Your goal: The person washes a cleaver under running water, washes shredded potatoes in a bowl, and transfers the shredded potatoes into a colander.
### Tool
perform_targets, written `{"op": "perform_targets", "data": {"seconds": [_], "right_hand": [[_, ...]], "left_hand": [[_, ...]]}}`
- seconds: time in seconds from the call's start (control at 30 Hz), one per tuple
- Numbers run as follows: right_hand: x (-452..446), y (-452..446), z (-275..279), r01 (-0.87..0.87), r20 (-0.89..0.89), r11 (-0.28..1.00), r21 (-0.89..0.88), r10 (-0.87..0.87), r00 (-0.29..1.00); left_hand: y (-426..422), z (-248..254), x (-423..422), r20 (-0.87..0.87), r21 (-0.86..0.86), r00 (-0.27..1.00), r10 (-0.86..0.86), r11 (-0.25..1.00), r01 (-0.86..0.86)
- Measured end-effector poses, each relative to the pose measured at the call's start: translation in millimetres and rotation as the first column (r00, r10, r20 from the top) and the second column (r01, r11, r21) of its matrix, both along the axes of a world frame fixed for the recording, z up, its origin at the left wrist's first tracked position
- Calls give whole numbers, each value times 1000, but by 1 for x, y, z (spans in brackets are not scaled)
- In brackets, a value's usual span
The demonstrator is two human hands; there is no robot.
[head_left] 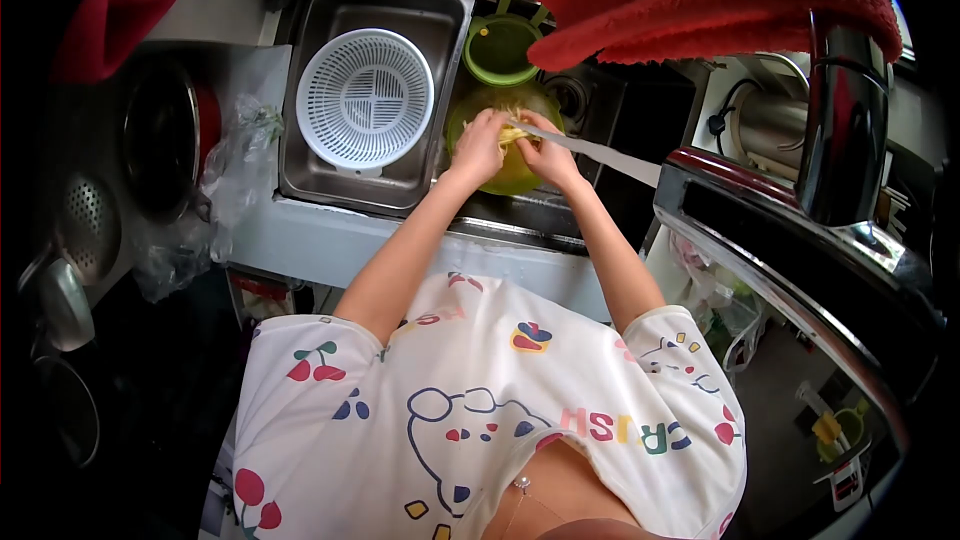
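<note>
Kitchen sink (448,30): yellow strands (513,131) in the grip of left hand (480,148) and right hand (545,148), over a yellow-green bowl (513,180).

edges bow and blacken around a brighter centre.

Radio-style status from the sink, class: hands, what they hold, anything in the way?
Left hand and right hand together, holding pale yellow shreds. Green bowl beneath. Pale strip crosses right hand, identity unclear.
</note>
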State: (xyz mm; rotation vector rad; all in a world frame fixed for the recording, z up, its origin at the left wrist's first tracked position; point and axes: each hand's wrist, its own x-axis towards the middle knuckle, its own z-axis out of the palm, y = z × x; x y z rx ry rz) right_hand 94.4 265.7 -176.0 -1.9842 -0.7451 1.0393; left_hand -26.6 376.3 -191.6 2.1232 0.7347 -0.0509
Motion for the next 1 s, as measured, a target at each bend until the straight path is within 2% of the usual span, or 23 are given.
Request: {"op": "perform_targets", "data": {"seconds": [0.07,0.1,0.17,0.2,0.23,0.27,0.37,0.4,0.47,0.5,0.57,0.6,0.7,0.73,0.8,0.83,0.87,0.93,0.97,1.0], "right_hand": [[-5,-7,-18,-253,388,963,93,199,900],[-6,-9,-24,-383,569,918,100,264,779],[-17,0,-33,-295,245,952,81,268,932],[-24,-1,-40,-361,439,931,-49,345,830],[-29,-3,-47,-394,598,899,-191,425,679],[-30,-3,-54,-393,558,907,-148,405,724],[-21,-20,-149,-377,271,805,-458,531,803],[-20,-17,-152,-316,300,878,-359,430,852],[-20,-13,-154,-166,321,975,-149,207,924],[-15,-11,-154,-175,358,970,-170,226,906],[-4,0,-142,-187,430,960,-209,262,864],[-4,9,-109,-86,419,978,-187,159,894],[-3,16,-57,57,306,998,-21,-48,951],[-1,13,-55,42,223,998,-36,-33,974],[-9,7,-41,185,-100,975,124,-173,980],[-13,3,-34,271,-266,945,181,-218,939],[-10,-3,-27,226,-291,961,163,-172,941],[-15,-13,-31,93,45,969,230,-106,993],[-19,-18,-32,20,214,969,246,-75,974],[-23,-18,-24,-9,216,982,189,-33,976]], "left_hand": [[-8,16,-1,-196,203,974,-116,966,157],[-10,12,1,-268,197,953,-145,959,201],[-18,-6,1,-408,172,891,-198,942,289],[-21,-12,0,-439,237,877,-193,917,320],[-23,-20,1,-464,170,864,-195,938,303],[-22,-28,2,-488,102,850,-200,954,283],[-16,-48,9,-569,-70,778,-267,958,277],[-14,-55,12,-592,-120,749,-296,952,281],[-24,-95,10,-369,54,917,-151,981,184],[-27,-108,9,-237,130,968,-83,985,117],[-16,-97,12,-215,-35,974,74,996,-84],[-10,-88,15,-213,-120,965,152,976,-180],[-3,-52,19,-152,-119,933,327,931,-345],[-2,-40,19,-99,-147,927,362,916,-374],[-1,-17,14,-3,-235,934,358,907,-348],[-2,-6,12,45,-279,933,356,902,-331],[-1,4,9,53,-319,948,313,905,-281],[-6,1,-1,178,-242,964,199,958,-153],[-7,-3,-6,236,-196,962,137,976,-91],[-12,-23,-11,204,-148,978,41,989,-10]]}}
